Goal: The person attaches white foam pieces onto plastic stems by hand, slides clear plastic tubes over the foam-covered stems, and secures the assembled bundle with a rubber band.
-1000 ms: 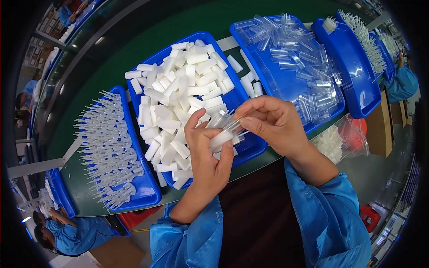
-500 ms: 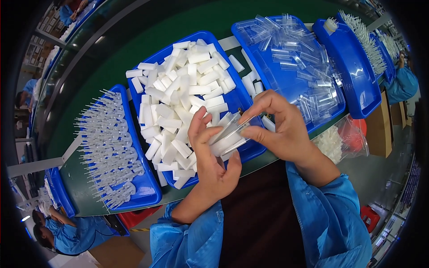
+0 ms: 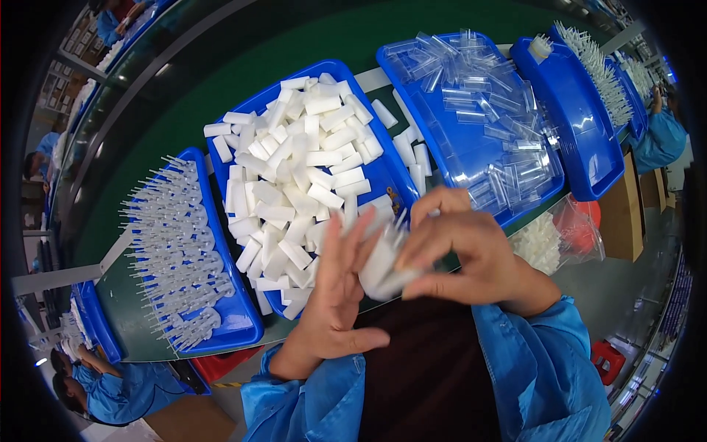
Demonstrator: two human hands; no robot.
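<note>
My right hand is closed, with thumb and fingers pinching a smeared white-and-clear bundle. It looks like a white block with clear plastic pieces, but motion hides its detail. Close to its left side is my left hand, fingers stretched and thumb apart; I see nothing gripped in it. Both hands hover over the near edge of a blue tray heaped with white foam-like blocks. Beyond my right hand, a second blue tray holds clear plastic pieces.
At left, a blue tray carries rows of thin-stemmed translucent parts. A narrower blue tray stands at right with a small white roll. Below are a plastic bag, a cardboard box and co-workers in blue.
My left hand has opened and let go of the clear pieces and white block. The bundle is now in my right hand, lower and moving fast.
</note>
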